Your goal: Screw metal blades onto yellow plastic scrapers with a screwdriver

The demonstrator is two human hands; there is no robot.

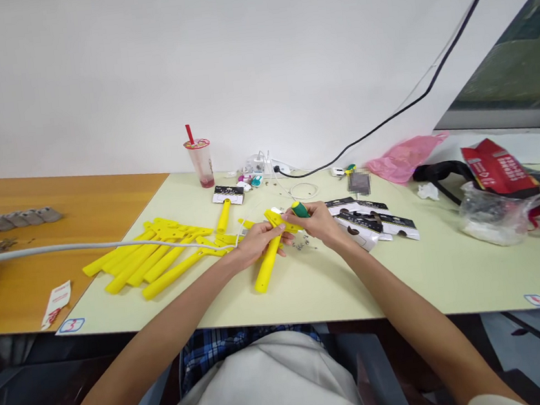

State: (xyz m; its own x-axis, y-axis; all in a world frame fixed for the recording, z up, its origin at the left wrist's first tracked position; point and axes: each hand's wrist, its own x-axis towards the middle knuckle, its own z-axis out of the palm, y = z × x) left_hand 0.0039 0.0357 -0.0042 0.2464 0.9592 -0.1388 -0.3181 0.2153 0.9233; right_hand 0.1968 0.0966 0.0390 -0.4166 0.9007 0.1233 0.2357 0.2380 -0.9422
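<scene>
The person's left hand [258,239] has its thumb and fingers closed on the head of a yellow handle [268,266], whose shaft slants toward the near edge of the pale tabletop [435,281], about midway along it. Whether the shaft's lower end touches the surface cannot be told. The right hand [316,221] curls its fingers around a green-handled tool [300,210] at that same head; the tool's tip is hidden. Small metal parts [304,244] lie just beside the right hand. More yellow handles [157,257] lie piled toward the tabletop's left edge. Black-and-white packages [363,227] overlap to the right of the hands. Near the back edge stand a plastic cup [202,166] with a red straw [189,134] and, farther right, a crumpled pink bag [404,158].
</scene>
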